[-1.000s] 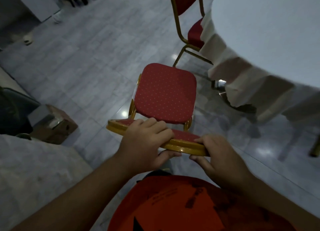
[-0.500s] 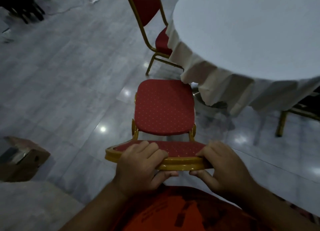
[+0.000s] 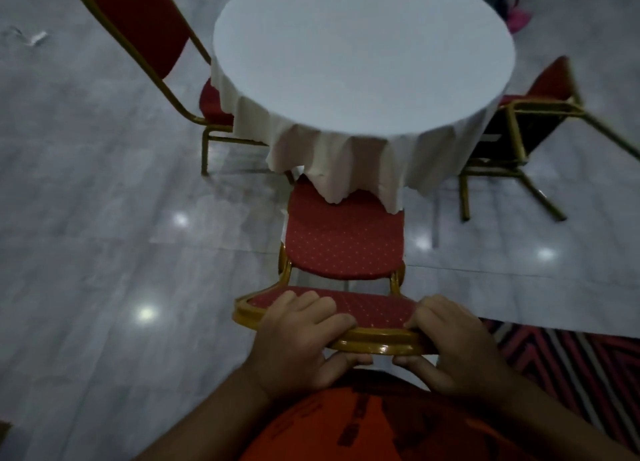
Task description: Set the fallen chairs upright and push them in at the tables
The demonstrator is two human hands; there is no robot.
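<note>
A red banquet chair (image 3: 344, 244) with a gold frame stands upright right in front of me. My left hand (image 3: 299, 339) and my right hand (image 3: 453, 346) both grip the top rail of its backrest. The front of its seat sits under the hanging white cloth of the round table (image 3: 363, 62). A second red chair (image 3: 152, 34) stands upright at the table's left side, its seat under the cloth. A third red chair (image 3: 519, 128) lies tipped over at the table's right, legs sticking out.
Grey glossy tile floor surrounds the table. A red, black and white patterned rug (image 3: 568, 360) lies at lower right. A pink item (image 3: 519, 20) and dark things lie beyond the table at upper right. White scraps (image 3: 34, 39) lie on the floor at far left.
The held chair has moved forward toward the table, so its seat front now lies under the tablecloth. My view has swung right, bringing the tipped chair and the rug into sight.
</note>
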